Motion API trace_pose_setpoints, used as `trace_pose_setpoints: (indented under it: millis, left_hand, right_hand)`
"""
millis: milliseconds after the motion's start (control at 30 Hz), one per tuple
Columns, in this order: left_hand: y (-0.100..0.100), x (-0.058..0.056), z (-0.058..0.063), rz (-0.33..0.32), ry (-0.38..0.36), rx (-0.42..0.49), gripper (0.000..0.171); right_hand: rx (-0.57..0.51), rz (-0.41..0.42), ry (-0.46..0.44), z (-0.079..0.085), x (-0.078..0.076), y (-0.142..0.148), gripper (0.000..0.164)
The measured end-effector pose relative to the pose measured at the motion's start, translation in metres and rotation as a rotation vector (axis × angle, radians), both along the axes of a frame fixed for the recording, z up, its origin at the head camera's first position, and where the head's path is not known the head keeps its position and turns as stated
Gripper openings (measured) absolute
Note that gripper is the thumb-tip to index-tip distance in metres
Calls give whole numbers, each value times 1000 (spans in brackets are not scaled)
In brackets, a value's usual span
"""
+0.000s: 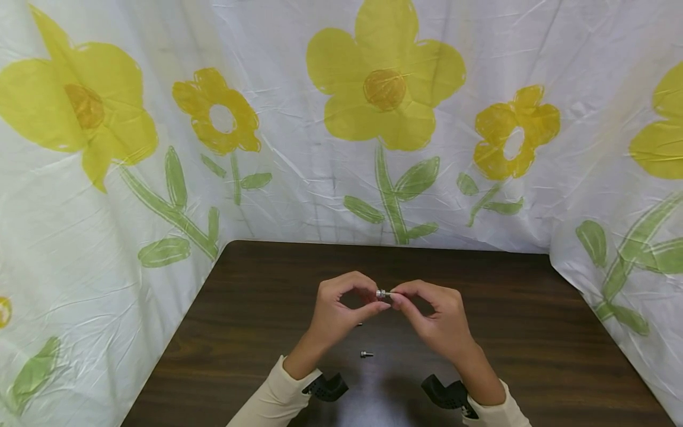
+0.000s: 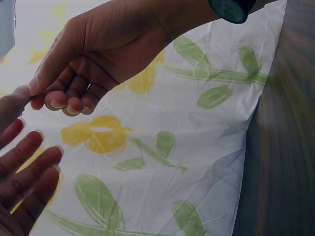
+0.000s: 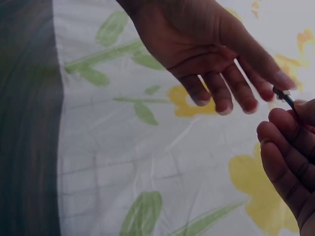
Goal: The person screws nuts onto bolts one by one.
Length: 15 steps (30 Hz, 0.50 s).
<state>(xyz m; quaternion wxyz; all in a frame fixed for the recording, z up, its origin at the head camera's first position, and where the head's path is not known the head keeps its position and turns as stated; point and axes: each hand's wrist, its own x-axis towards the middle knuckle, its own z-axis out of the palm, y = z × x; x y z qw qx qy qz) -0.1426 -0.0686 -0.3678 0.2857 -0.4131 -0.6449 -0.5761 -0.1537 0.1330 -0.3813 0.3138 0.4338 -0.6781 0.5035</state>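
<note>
Above the table, a small silver screw spans the gap between the two hands, its wider, ringed end to the left. My left hand has thumb and index finger at that wider end. With thumb and index fingertips, my right hand pinches the thin end. In the right wrist view the screw shows between the left hand and the right hand's fingertips. The left wrist view shows the right hand above the left hand; fingers mostly hide the screw there.
A second screw lies on the dark wooden table below the hands. Another small metal piece, partly hidden by the left hand, lies farther back. A white curtain with yellow flowers surrounds the table's back and sides.
</note>
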Motion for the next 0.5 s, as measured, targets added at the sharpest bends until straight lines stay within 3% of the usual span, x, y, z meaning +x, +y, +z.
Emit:
trace_pose_setpoints:
  millis: [133,300,500]
  left_hand:
    - [-1,-7,-9,3,26,7,41]
    - [-2,-17,-23,-14,82,4,34]
    - [-2,-16,-23,4,67,-2,33]
  right_hand:
    - [-6,6,-3,0,0,0,7]
    - [-7,11,2,0,-1,-1,9]
    - [-3,14,1,0,0,-1,11]
